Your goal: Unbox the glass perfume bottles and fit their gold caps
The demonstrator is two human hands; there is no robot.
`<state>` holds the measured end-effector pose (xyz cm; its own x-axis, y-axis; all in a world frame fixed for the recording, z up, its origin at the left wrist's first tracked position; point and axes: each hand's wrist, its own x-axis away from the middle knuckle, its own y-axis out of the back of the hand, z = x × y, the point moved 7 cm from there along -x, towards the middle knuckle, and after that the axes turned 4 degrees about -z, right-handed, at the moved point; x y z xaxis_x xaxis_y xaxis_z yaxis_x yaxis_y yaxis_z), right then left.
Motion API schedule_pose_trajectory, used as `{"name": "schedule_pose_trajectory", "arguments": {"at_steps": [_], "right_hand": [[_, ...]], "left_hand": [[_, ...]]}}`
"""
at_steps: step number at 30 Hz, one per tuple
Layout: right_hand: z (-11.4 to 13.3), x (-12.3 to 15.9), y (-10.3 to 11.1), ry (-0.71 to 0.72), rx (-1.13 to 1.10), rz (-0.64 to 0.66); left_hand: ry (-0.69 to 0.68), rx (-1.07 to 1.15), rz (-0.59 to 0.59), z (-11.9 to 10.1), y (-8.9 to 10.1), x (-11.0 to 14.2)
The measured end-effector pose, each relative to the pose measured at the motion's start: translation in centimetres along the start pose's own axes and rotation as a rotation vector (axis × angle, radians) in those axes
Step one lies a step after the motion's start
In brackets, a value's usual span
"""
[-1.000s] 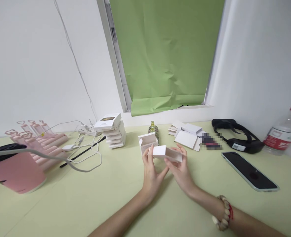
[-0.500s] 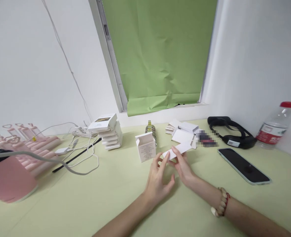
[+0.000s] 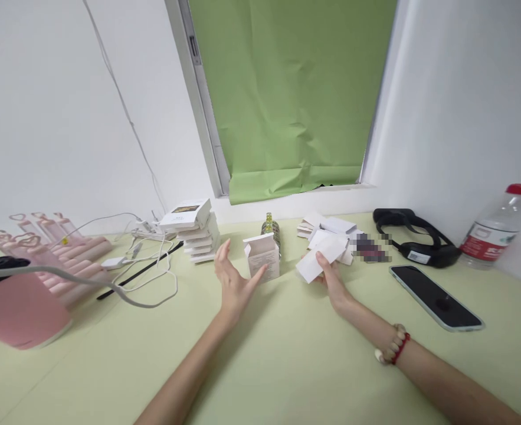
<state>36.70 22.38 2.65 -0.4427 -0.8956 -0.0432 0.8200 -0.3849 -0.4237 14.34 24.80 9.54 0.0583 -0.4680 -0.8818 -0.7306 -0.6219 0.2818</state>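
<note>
My right hand [image 3: 330, 282] grips a small white carton [image 3: 320, 258] that looks flattened, thumb on top. Fingers spread and holding nothing, my left hand [image 3: 236, 283] is beside an upright white box [image 3: 262, 258] whose top flap stands open; the thumb reaches across the box's front, and I cannot tell if it touches. Printed text covers the front of this box. Directly behind it is a row of small bottles [image 3: 269, 223] with yellowish tops, partly hidden. Beyond my right hand lies a loose pile of white cartons [image 3: 331, 226].
A stack of white boxes [image 3: 200, 236] stands left of my left hand. Farther left are white cables [image 3: 171, 277], pink tubes [image 3: 83, 260] and a pink cup [image 3: 25, 307]. To the right lie a phone [image 3: 437, 298], a black headset [image 3: 428, 245] and a red-capped bottle [image 3: 492, 230].
My left hand has let go of the white carton and moved left to the upright box. The carton, now in my right hand alone, has been turned and looks flatter.
</note>
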Motion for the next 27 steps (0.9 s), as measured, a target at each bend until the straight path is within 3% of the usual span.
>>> {"name": "schedule_pose_trajectory", "arguments": {"at_steps": [3, 5, 8, 15, 18, 22, 27], "right_hand": [[-0.4, 0.1, -0.3, -0.04, -0.034, 0.031], [-0.5, 0.2, -0.2, -0.058, -0.045, 0.014], [-0.1, 0.5, -0.5, -0.056, -0.068, 0.048], [1.0, 1.6, -1.8, -0.032, -0.119, 0.196], [1.4, 1.4, -1.4, 0.029, -0.136, 0.135], [1.9, 0.9, -0.7, 0.08, -0.15, 0.053], [2.5, 0.8, -0.8, 0.076, -0.188, 0.052]], "left_hand": [[0.127, 0.017, 0.139, 1.8, -1.0, -0.1], [0.123, 0.029, 0.238, 1.8, -1.7, 0.4], [-0.017, 0.052, 0.303, 0.5, -2.4, 1.6], [-0.43, 0.218, 0.272, -3.8, -2.3, 3.6], [-0.533, 0.16, 0.308, -5.4, -2.0, 3.6], [-0.518, 0.041, 0.38, -6.2, -1.9, 3.3], [-0.418, -0.041, 0.365, -5.8, -1.7, 3.0]]}}
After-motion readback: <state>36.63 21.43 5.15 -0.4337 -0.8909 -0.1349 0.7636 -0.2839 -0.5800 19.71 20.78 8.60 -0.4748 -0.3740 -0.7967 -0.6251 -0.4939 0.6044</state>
